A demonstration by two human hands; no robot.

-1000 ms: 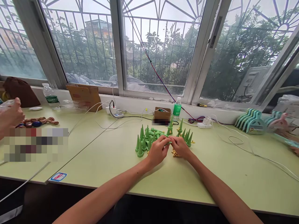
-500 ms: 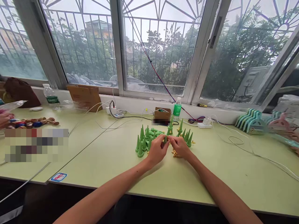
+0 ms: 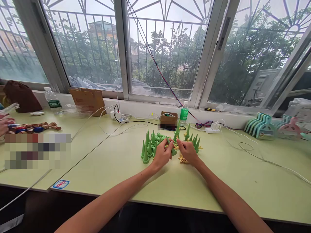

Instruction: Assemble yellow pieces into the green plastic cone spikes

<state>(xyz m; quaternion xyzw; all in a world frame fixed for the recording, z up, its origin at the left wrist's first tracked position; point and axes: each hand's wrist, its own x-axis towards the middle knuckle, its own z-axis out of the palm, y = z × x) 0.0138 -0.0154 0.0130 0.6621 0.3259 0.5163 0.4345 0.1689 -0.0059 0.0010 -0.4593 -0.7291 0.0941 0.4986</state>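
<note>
Between the fingers of my left hand is a green cone, tilted, its wide base toward the lower right. My right hand is just to the right with its fingers curled in; whatever they may pinch is too small to make out. Several green cones stand upright left of my hands, with more lying behind them. Another group of upright green cones is at the right, among small yellow pieces. A small pile of yellow pieces lies under my right hand.
A green-labelled bottle and a small cardboard box stand behind the cones. White cables cross the table at the right, near plastic hangers. Wooden toys and another person's hand are at the far left.
My hands have moved slightly apart. The green cone in my left hand has tipped, so its base now shows to the lower right. At the far right, another person's hand has left the view.
</note>
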